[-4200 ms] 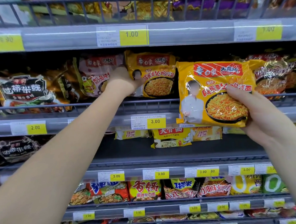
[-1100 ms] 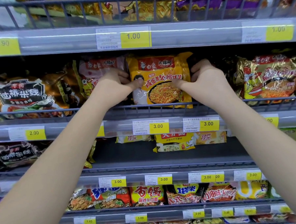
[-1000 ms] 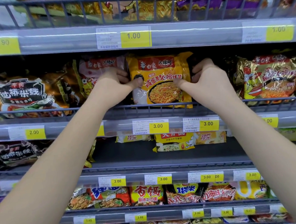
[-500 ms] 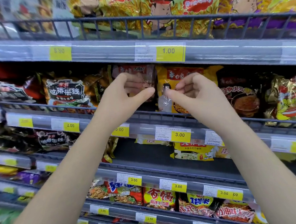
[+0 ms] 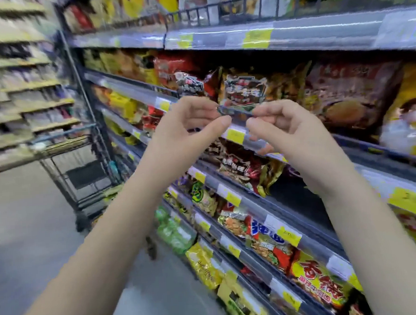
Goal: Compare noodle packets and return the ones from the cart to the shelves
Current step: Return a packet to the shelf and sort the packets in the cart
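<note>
Presently raised before the shelves [image 5: 316, 35]: left hand [image 5: 184, 129] and right hand [image 5: 285, 129] close together but apart, fingers loosely curled, gripping nothing. Yellow noodle packet [image 5: 412, 113] standing on the shelf, right of and beyond the right hand, face toward the aisle. Long axis unreadable, cut by the frame edge. Cart [image 5: 82, 168] left, against the shelf end, with open floor [image 5: 25, 239] beside.

Grey metal shelf rails [image 5: 316, 36] carry yellow paper price tags [image 5: 234, 134]. A crinkly brown packet [image 5: 244, 89] bears a black label panel; far right sits a yellow plastic packet [image 5: 412, 81]. Lower left lie green packets [image 5: 174, 231], and nearer a yellow-and-red packet [image 5: 317, 284]. The black wire shopping cart [image 5: 82, 174] stands on a grey floor [image 5: 25, 239].
</note>
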### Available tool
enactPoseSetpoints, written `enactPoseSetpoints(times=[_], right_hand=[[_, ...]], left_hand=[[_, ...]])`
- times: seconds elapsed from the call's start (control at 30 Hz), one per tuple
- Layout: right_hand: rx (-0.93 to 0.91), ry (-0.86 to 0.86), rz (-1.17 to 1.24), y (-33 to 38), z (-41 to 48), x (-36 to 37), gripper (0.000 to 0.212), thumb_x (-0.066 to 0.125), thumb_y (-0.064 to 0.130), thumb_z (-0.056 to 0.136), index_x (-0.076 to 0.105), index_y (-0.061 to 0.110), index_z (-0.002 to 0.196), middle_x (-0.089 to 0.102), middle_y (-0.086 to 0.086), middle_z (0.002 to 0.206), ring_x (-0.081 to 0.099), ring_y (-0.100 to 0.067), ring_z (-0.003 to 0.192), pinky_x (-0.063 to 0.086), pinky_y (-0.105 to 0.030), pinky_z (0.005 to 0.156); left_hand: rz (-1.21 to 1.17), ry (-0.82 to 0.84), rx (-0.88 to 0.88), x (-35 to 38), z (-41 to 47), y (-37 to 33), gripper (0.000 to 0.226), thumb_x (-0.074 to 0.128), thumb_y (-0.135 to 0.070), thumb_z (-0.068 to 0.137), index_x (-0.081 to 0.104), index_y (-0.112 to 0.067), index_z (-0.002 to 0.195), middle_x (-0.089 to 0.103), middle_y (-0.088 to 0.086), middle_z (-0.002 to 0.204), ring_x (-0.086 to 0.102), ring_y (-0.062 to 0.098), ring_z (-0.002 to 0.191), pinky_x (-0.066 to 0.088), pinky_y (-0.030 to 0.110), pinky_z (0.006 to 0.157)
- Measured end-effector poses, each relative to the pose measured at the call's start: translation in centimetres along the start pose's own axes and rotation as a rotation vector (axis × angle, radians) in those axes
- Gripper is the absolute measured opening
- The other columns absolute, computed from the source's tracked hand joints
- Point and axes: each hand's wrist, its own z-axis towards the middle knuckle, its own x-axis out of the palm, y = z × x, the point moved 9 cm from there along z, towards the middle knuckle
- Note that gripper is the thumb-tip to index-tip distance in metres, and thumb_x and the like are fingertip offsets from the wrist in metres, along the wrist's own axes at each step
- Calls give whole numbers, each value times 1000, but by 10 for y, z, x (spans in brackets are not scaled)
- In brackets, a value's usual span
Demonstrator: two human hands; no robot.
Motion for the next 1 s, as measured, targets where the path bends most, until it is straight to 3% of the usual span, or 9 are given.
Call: enactPoseSetpoints(times=[0.1, 0.23, 0.43, 0.6, 0.8, 1.0], right_hand=[[18, 123, 72, -14, 12, 54, 25, 74, 28, 92, 65, 22, 115, 75, 5, 99, 75, -10, 92, 60, -29, 73], [40, 280, 129, -26, 25, 125, 25, 74, 32, 92, 65, 26, 115, 76, 1, 106, 75, -11, 95, 59, -28, 75], [59, 435, 163, -48, 49, 226, 21, 75, 26, 93, 69, 26, 112, 76, -2, 105, 74, -19, 98, 62, -36, 81], [87, 519, 193, -67, 82, 312, 19, 74, 25, 93, 69, 26, 112, 76, 2, 106, 75, -12, 95, 58, -28, 75], [112, 588, 163, -80, 138, 416, 24, 72, 27, 95, 68, 23, 118, 76, 0, 107, 74, -16, 100, 62, -36, 85], [164, 624, 163, -104, 187, 512, 21, 70, 24, 96, 68, 22, 117, 77, -1, 109, 74, -14, 97, 63, -33, 83]], left_hand=[[54, -101, -74, -52, -19, 19, 30, 79, -37, 92, 67, -26, 117, 75, -8, 112, 71, 9, 106, 56, 36, 98], [85, -249, -145, -117, -42, 47, 42, 79, -42, 84, 68, -19, 117, 76, -10, 106, 72, 7, 100, 57, 31, 93], [74, -419, -227, -205, -59, 107, 27, 79, -27, 89, 69, -18, 112, 77, -5, 106, 73, 4, 94, 60, 24, 86], [80, -455, -257, -271, -54, 157, 44, 78, -40, 80, 69, -18, 117, 77, -11, 102, 73, 1, 93, 57, 18, 82], [75, -460, -307, -356, -28, 216, 44, 78, -45, 78, 69, -25, 116, 77, -16, 107, 73, 0, 99, 56, 13, 82], [49, -467, -380, -435, 0, 285, 46, 78, -48, 75, 69, -25, 115, 78, -15, 108, 73, 4, 102, 58, 28, 94]])
